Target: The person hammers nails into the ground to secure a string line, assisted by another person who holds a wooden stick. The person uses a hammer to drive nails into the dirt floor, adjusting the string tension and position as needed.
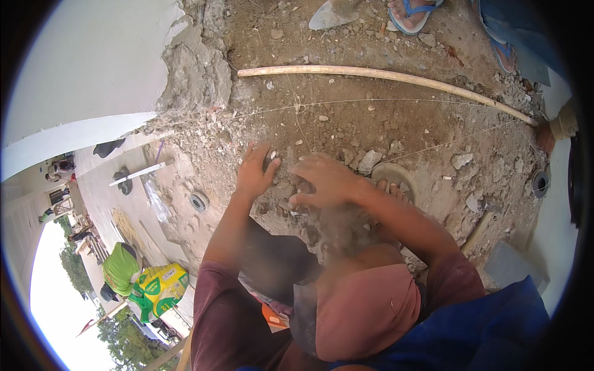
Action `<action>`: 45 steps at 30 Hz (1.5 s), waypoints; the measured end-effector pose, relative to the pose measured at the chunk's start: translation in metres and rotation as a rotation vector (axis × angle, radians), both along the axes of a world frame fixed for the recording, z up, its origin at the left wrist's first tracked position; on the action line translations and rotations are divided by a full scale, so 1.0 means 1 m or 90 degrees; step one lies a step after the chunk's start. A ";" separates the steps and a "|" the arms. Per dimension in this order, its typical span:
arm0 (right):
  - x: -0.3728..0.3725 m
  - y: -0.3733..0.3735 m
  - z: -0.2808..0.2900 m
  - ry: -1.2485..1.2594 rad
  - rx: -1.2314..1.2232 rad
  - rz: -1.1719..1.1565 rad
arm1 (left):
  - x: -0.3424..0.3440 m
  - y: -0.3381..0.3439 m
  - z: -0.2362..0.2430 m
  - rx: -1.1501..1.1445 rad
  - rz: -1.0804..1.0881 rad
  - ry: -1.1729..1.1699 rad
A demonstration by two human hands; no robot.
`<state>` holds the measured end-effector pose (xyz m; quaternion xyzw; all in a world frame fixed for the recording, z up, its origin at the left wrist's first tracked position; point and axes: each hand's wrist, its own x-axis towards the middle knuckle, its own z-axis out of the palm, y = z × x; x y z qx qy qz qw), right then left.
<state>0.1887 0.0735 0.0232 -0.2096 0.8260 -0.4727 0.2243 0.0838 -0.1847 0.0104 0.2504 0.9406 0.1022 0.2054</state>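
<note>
Both bare hands are positioned low over broken, dusty ground, with the loose rubble (283,188) lying directly between and beneath them. The left hand (255,172) has its fingers extended and its thumb set well apart; no item is visible in its grasp. The right hand (325,180) is curved, thumb and fingers separated by a clear gap; nothing is seen clamped in it, although contact with the dirt below cannot be determined. Handling: individual pieces are rigid and probably light enough for one hand. Expect rough, dusty faces that resist slipping, and weak edges that may crumble under a hard pinch. Grasp each piece across its widest opposite sides, thumb against fingers; gather fine dirt with a cupped palm, as it will not hold together. The larger pale stone (370,161), located just beyond the right hand, is likely heavier and is best held from beneath its sides. Note the thin string (371,99) crossing the ground ahead of both hands, near the long wooden pole (346,72); keep fingers clear of it.
</note>
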 end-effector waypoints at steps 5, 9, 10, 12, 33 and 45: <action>-0.016 0.052 -0.043 0.154 0.263 -0.372 | 0.022 0.001 0.029 -0.102 -0.027 -0.081; -0.033 0.034 -0.056 0.150 0.233 -0.290 | 0.016 0.034 0.066 -0.258 -0.030 -0.181; -0.030 0.030 -0.055 0.144 0.216 -0.238 | 0.014 0.045 0.072 -0.285 -0.019 -0.218; -0.020 0.018 -0.041 0.083 0.190 -0.108 | 0.018 0.042 0.062 -0.181 0.033 -0.110; 0.112 0.117 -0.025 0.179 0.311 -0.522 | 0.027 0.110 -0.005 0.064 -0.316 0.078; 0.131 0.120 -0.036 0.173 0.305 -0.574 | 0.043 0.121 0.000 0.100 -0.299 -0.015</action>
